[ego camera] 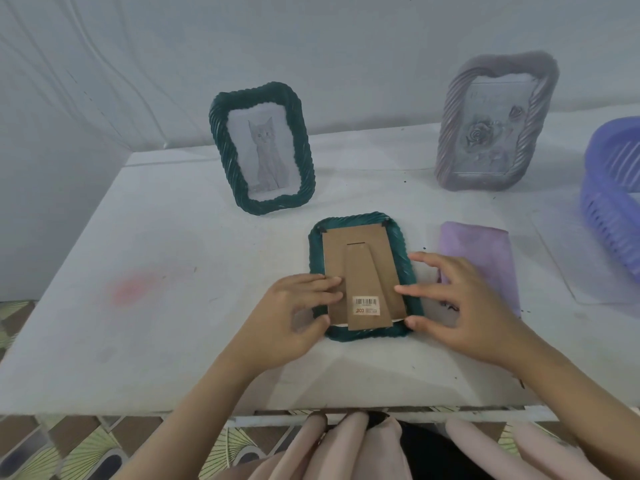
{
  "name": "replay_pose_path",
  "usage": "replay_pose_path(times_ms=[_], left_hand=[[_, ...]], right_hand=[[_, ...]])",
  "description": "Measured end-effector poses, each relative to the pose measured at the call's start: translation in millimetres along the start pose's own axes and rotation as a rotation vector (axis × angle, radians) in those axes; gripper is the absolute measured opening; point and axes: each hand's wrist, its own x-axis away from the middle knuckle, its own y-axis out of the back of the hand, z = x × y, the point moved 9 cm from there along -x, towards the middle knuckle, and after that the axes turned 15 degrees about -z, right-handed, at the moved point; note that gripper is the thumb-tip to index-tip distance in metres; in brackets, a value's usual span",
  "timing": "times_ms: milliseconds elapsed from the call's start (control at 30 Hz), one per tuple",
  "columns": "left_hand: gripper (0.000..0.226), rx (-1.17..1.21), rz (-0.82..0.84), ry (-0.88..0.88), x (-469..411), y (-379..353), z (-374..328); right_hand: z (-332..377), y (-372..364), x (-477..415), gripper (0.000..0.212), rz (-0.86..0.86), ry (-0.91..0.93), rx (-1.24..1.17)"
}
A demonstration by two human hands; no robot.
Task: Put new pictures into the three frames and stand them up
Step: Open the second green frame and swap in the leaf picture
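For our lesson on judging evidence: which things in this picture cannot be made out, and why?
Head view only:
- Face-down frame: its picture, hidden underneath.
- Label: print too small.
- Basket: cut off by the right edge.
- Purple frame: writing blurred.
- Cloth: partly behind the right hand.

Both hands, the left hand and the right hand, press on the face-down green frame near the tabletop's front edge; two frames stand behind it.
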Motion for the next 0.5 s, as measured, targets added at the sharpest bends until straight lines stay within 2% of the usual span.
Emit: replay_pose_path(times_ms=[167, 300, 400, 500], left_hand=[[0.042, -0.101, -0.052, -0.058, -1.2, -2.0, -7.7], [0.043, -0.062, -0.098, -0.030, -0.3, -2.0, -7.6], [0.046, -0.035, -0.075, -0.049, 3.1, -4.5, -13.0], [0.047, 0.047, -0.043, 0.007, 4.3, -3.9, -10.5]], right_hand=[[1.9, 1.1, 2.5, 0.050, 0.031, -0.014, 0.006], [3.4, 0.8, 1.9, 0.041, 0.017, -0.014, 0.009], [3.1, 0.9, 1.3, 0.041, 0.004, -0.023, -0.011], [2.9, 1.1, 1.4, 0.041, 0.001, -0.023, -0.013]])
